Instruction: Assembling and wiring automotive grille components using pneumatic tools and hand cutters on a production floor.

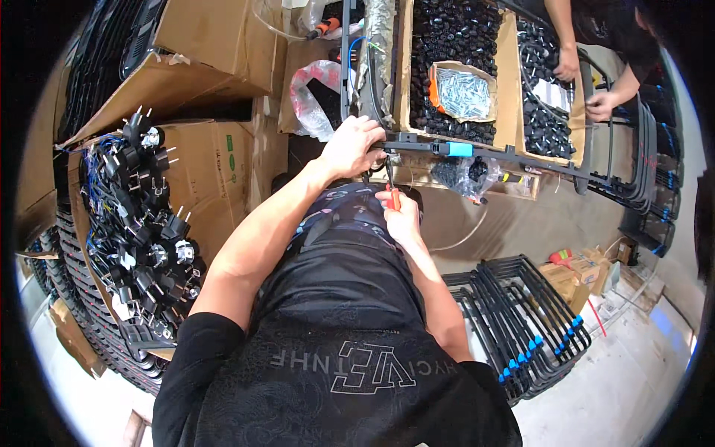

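My left hand (351, 147) is closed round the near left corner of a black metal frame (510, 155), which has a band of blue tape (460, 150). A short loop of black cable shows just under its fingers. Below that corner, my right hand (403, 220) grips pliers (393, 199) by their red handles, jaws pointing up toward the cable. Whether the jaws touch the cable is too small to tell. Blue and green wires (359, 46) stick out along the frame's left bar.
Cardboard boxes of black plastic parts (456, 30) and a bag of screws (463, 92) lie ahead. A co-worker's hands (599, 106) reach in at far right. A box of plugs with cables (141, 223) stands left; stacked black frames (521, 320) lie behind at right.
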The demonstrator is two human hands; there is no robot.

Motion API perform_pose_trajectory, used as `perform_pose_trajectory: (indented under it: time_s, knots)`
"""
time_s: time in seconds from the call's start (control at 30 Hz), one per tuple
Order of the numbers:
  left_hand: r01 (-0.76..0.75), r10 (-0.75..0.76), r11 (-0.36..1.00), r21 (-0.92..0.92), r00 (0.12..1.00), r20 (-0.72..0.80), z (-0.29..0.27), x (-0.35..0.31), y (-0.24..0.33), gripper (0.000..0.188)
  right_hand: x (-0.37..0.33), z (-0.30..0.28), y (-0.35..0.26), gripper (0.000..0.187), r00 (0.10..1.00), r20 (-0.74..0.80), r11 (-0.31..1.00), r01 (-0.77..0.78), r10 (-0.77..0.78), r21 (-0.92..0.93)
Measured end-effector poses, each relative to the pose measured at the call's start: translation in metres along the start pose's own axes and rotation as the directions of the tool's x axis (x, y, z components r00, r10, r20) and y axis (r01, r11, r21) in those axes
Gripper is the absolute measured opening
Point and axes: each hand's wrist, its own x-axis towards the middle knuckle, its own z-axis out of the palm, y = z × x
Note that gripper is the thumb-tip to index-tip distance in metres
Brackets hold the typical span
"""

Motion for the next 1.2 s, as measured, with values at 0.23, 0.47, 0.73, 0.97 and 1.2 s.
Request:
perform_pose_trajectory:
  time_s: [0.23,0.47,0.73,0.97,1.2]
  knots:
    - [0.063,-0.063,0.998,0.003,0.998,-0.002,0.005,0.001,0.004,0.025,0.002,-0.009,-0.003,0.047,0.998,-0.069,1.0,-0.011,0.012,0.014]
    - [0.052,-0.051,0.999,0.004,0.998,-0.045,0.01,0.005,-0.003,0.026,0.012,-0.018,0.0,0.042,0.991,-0.083,0.987,-0.097,0.108,0.125]
    - [0.009,-0.009,1.0,0.014,1.0,-0.001,0.001,0.002,0.002,0.033,0.006,-0.028,-0.004,0.052,0.992,0.075,0.98,0.115,-0.104,-0.161]
    - [0.003,-0.003,1.0,0.003,1.0,-0.026,0.001,0.001,0.0,0.033,0.018,-0.026,0.002,0.056,0.997,0.074,0.999,0.038,-0.036,-0.037]
    - [-0.009,0.008,1.0,-0.004,0.998,-0.061,0.002,-0.001,-0.004,0.031,0.014,-0.015,-0.008,0.046,0.995,0.09,0.99,-0.037,0.049,-0.135]
